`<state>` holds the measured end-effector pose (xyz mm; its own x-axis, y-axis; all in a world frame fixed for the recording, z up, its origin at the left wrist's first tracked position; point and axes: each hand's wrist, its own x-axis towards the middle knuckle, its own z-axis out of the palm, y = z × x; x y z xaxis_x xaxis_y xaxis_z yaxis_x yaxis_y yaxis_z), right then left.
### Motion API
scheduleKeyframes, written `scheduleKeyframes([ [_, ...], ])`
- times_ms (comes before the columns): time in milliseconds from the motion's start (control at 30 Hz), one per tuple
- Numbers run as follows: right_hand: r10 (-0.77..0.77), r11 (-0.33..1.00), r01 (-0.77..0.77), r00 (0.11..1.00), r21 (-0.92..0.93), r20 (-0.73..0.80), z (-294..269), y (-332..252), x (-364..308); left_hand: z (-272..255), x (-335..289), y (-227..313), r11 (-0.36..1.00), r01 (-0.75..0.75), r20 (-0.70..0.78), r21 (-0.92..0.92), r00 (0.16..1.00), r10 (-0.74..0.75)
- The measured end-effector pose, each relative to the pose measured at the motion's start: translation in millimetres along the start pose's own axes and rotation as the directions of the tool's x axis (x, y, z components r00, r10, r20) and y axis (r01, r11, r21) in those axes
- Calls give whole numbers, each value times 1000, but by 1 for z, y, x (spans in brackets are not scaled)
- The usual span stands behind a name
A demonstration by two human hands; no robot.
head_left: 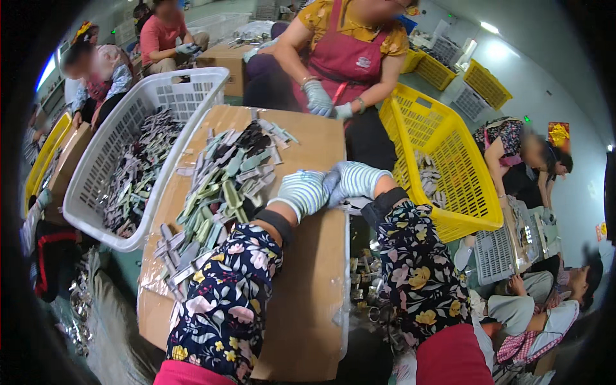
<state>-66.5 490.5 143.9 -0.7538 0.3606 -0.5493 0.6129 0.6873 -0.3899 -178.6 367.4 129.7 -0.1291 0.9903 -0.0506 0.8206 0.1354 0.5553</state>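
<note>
My left hand and my right hand, both in striped work gloves, meet over the right edge of a cardboard-topped work surface. The fingers of both hands are closed and pressed together, and whatever they hold is hidden by the gloves. Just beneath my right hand, a few pale grey pieces show in part. To the left of my left hand lies a loose heap of small plastic parts in pale green, grey and black, shaped like short handles or clips.
A white basket of similar parts stands left, a yellow basket with some grey pieces right. Across the cardboard sits a co-worker in a red apron, with gloved hands. Small metal pieces lie below my right forearm. Other people work around.
</note>
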Motion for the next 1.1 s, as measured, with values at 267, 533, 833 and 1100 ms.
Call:
scheduleKeyframes([
  [267, -58, 801, -197, 915, -566, -400, 17, -51, -17, 27, 26, -39, 991, -12, -45, 131, 999, 18],
  [533, -75, 847, -119, 938, -518, -339, 92, -98, -106, 16, -117, -5, 994, -112, 92, -1, 990, 111],
  [833, -151, 901, -25, 917, -432, -369, 199, -146, -212, 40, -274, 17, 974, -210, 36, 87, 978, 207],
  [1100, -277, 888, -13, 783, -460, -556, 213, -143, -199, 35, -216, -16, 962, -252, 169, 107, 958, 232],
])
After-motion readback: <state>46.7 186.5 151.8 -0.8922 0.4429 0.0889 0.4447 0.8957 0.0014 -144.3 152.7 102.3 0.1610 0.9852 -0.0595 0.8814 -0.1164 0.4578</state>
